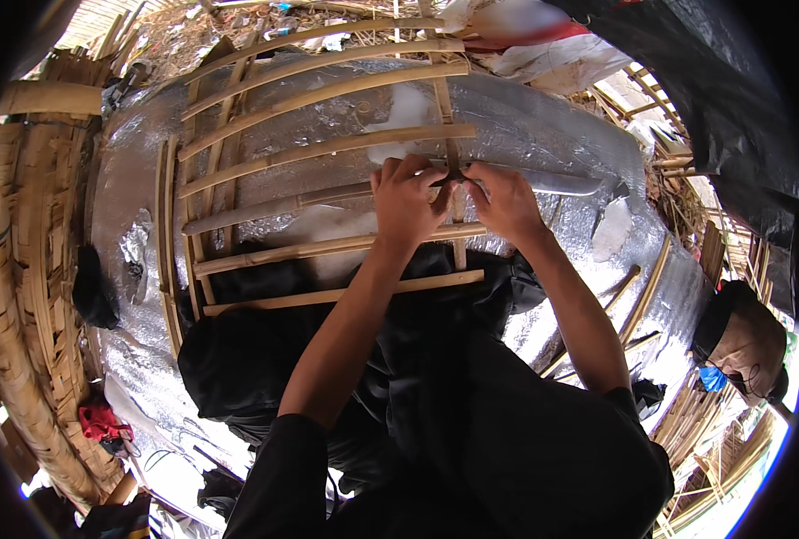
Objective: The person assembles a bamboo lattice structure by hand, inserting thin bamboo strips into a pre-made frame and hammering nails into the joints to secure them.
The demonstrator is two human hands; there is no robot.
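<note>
A lattice of split bamboo slats [328, 145] lies across my lap and the shiny sheet in front of me. Several slats run crosswise over thinner lengthwise strips. At the right-hand lengthwise strip [442, 99], my left hand [407, 202] pinches a thin dark strip [441, 182] where a greyish slat [283, 205] meets it. My right hand [506, 202] pinches at the same crossing, its fingertips close to the left ones. The dark strip is mostly hidden by the fingers. Beyond my right hand a long grey, blade-like piece [566, 183] lies on the sheet.
Silvery sheeting [139, 332] covers the ground. Stacked bamboo pieces [35, 269] line the left side, with a red item [103, 420] near them. Loose bamboo strips [647, 292] lie to the right, near a tan and black bag-like object [741, 341]. Black plastic sheeting [714, 81] hangs at upper right.
</note>
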